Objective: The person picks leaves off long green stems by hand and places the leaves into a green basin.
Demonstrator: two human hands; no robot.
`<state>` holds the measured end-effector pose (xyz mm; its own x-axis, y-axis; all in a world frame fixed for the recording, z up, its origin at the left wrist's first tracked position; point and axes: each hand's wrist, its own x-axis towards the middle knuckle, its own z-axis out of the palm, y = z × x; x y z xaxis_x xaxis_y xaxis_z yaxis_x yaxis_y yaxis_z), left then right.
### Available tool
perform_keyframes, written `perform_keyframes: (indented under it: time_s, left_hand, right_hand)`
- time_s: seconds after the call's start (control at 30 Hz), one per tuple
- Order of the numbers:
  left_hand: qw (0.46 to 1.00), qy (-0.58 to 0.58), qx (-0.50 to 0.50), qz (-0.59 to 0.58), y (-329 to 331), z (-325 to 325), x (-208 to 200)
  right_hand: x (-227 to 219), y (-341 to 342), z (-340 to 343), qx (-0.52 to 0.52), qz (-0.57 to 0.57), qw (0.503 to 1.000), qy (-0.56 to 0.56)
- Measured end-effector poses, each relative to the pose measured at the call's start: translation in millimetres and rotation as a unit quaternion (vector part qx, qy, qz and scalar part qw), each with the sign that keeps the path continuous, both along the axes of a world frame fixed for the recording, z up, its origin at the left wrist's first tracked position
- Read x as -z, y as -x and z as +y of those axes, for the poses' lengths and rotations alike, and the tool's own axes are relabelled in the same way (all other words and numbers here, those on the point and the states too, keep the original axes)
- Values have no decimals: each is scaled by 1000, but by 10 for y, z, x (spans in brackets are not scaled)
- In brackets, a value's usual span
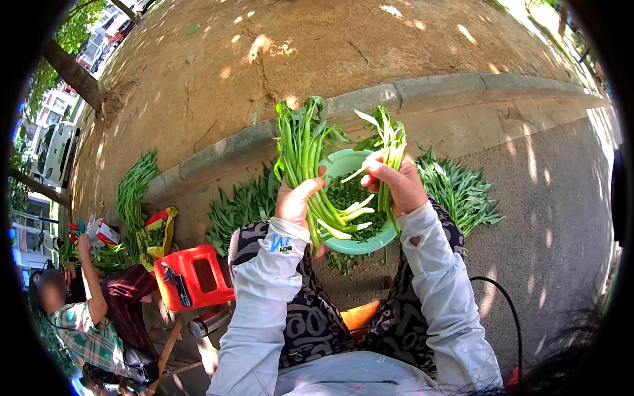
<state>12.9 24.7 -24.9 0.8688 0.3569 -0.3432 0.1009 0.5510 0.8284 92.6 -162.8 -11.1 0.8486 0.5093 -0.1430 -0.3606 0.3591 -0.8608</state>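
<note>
My left hand [296, 202] is closed around a thick bunch of water spinach [305, 148], its long pale-green stems bent over and their cut ends fanning toward the right. A smaller bunch of water spinach stems [394, 146] is gripped in my right hand [401, 186], thumb and fingers pinching it. Both bunches are held up above a pale green basin [355, 248] between my knees. Chopped or torn greens [353, 198] lie inside the basin, partly hidden by the stems and my hands.
Leafy heaps lie left [244, 208] and right [456, 191] of the basin. A red stool [187, 256] carrying a dark object and a metal cylinder [208, 323] are at my left. Another person [99, 330] sits beyond, near a yellow bag [160, 241]. A stone kerb [436, 89] runs ahead.
</note>
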Motion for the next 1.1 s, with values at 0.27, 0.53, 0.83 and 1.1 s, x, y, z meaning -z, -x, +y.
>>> perform_keyframes:
  time_s: [0.27, 0.53, 0.83, 1.1]
  left_hand:
    - [996, -63, 50, -38, -4, -66, -100]
    - [993, -76, 89, -15, 3, -112, -125]
    - [983, -111, 132, -58, -14, -146, -51]
    - [984, -75, 148, -63, -5, -206, -88]
  right_hand:
    - [-18, 41, 53, -6, -29, 999, 22]
    - [40, 23, 70, -44, -44, 998, 29]
    - [22, 39, 82, -42, -43, 998, 31]
    - [31, 44, 89, -39, -33, 998, 34]
